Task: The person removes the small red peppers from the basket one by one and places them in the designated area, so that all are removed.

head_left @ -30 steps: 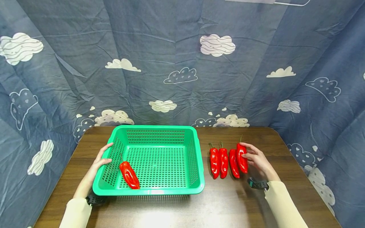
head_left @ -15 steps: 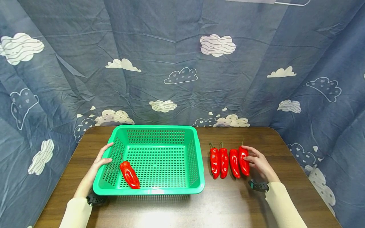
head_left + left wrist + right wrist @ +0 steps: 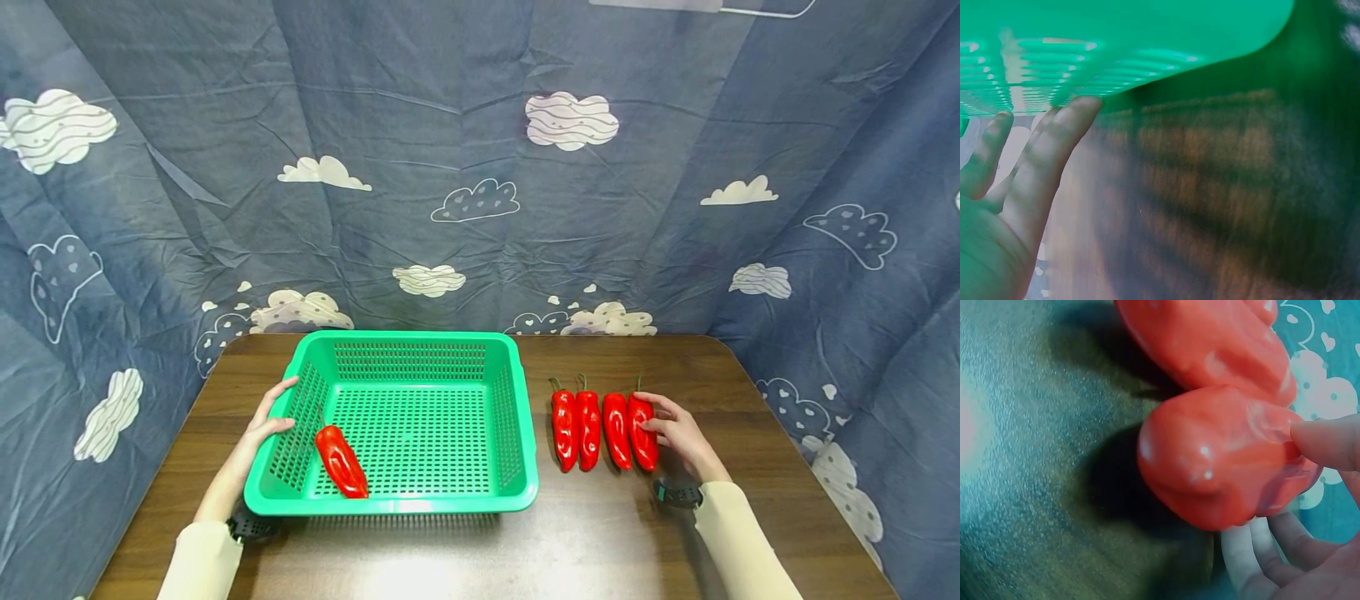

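My left hand (image 3: pixel 258 429) rests against the left side of the green plastic basket (image 3: pixel 405 505), its fingers extended. In the left wrist view the fingertips (image 3: pixel 1088 106) touch the slotted wall below the rim. One red pepper (image 3: pixel 341 461) lies slanted inside the basket, near its left wall. On the right, my right hand (image 3: pixel 681 437) pinches the rightmost red pepper (image 3: pixel 642 432), thumb (image 3: pixel 1329 442) on one side and fingers below it in the right wrist view. Its green stem points to the back of the table.
Three more red peppers stand in a row left of the held one: a near pepper (image 3: pixel 617 431), a middle one (image 3: pixel 588 429) and a far-left one (image 3: pixel 564 429). They lie on the brown wooden table (image 3: pixel 585 533). A blue cloud-print curtain (image 3: pixel 480 250) hangs behind.
The rightmost pepper has moved slightly right and toward me with my right hand, now lined up beside the others. The pepper to its left has shifted slightly right. My left hand stays put.
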Available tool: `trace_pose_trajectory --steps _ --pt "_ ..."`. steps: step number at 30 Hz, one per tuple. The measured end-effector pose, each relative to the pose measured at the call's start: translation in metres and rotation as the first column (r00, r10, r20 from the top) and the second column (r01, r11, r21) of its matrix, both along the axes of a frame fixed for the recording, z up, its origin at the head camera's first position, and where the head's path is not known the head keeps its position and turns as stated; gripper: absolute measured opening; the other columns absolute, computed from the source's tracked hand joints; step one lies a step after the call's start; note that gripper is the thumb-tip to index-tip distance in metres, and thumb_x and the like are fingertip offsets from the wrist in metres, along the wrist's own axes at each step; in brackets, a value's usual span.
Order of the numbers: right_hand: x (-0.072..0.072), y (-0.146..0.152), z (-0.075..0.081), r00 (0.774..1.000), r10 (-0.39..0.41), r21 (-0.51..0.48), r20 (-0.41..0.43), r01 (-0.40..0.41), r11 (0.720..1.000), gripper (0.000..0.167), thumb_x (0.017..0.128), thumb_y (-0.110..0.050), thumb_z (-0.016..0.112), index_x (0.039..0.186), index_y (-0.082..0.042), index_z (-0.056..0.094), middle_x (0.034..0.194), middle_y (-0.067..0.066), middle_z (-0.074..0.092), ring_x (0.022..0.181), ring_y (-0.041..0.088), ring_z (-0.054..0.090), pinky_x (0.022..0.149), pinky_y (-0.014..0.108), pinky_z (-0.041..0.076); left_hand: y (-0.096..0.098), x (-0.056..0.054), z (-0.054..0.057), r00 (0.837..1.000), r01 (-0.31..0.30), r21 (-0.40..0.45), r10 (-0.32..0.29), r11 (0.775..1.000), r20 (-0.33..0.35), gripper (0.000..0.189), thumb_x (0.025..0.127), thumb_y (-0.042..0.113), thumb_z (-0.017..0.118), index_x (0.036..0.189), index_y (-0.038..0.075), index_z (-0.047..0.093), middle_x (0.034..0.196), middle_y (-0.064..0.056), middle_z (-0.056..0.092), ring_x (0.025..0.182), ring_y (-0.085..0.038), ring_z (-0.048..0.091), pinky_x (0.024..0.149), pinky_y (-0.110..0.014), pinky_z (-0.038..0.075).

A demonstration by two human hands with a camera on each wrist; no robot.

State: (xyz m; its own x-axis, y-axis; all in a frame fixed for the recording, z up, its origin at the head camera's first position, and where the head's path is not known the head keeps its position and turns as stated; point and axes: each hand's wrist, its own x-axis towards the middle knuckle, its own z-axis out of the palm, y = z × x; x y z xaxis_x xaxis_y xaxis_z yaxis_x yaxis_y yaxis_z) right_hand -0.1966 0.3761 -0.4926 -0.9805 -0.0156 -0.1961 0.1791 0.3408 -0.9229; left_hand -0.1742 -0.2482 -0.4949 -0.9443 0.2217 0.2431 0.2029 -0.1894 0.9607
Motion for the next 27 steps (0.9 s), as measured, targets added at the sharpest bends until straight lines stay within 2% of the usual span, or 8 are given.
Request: trace_pose_trajectory --steps 6,16,21,27 --pt "-0.0005 -0.0010 -0.0002 1.000 0.018 0.049 0.001 -0.018 0.999 0.050 0.092 0.001 0.049 0.140 0.006 0.035 0.124 0.033 0.043 0.088 0.016 0.055 0.072 0.030 0.052 -0.0005 0.0012 0.0010 1.000 0.001 -0.015 0.000 1.000 0.027 0.063 0.090 -0.008 0.034 0.145 0.022 0.038 0.131 0.007 0.042 0.114 -0.004 0.050 0.089 -0.021 0.044" --pt "0.0004 -0.0005 0.0031 1.000 0.007 0.108 0.001 -0.007 0.994 0.051 0.091 -0.001 0.050 0.140 0.004 0.037 0.130 0.035 0.041 0.101 0.027 0.053 0.076 0.031 0.050 0.0001 0.0025 0.0019 0.999 0.024 0.017 -0.025 1.000 0.046 0.062 0.091 -0.008 0.033 0.145 0.022 0.037 0.130 0.008 0.046 0.113 -0.006 0.052 0.088 -0.024 0.046" --pt "0.0017 0.0033 0.0019 1.000 -0.004 0.105 -0.013 0.005 0.994 0.050 0.091 0.000 0.049 0.140 0.005 0.038 0.130 0.035 0.041 0.096 0.020 0.056 0.076 0.029 0.050 0.0001 0.0018 0.0020 0.998 0.020 0.004 -0.020 1.000 0.059 0.061 0.092 -0.006 0.033 0.146 0.020 0.034 0.131 0.006 0.043 0.114 -0.006 0.052 0.089 -0.024 0.046" --pt "0.0035 0.0080 0.0036 0.999 -0.016 0.100 -0.045 0.020 0.995 0.049 0.092 -0.001 0.049 0.138 0.007 0.037 0.131 0.035 0.041 0.091 0.010 0.054 0.076 0.032 0.050 -0.0006 0.0013 0.0005 1.000 0.017 0.013 -0.017 1.000 0.019 0.062 0.090 -0.009 0.033 0.144 0.021 0.038 0.130 0.007 0.047 0.112 -0.007 0.053 0.088 -0.023 0.046"
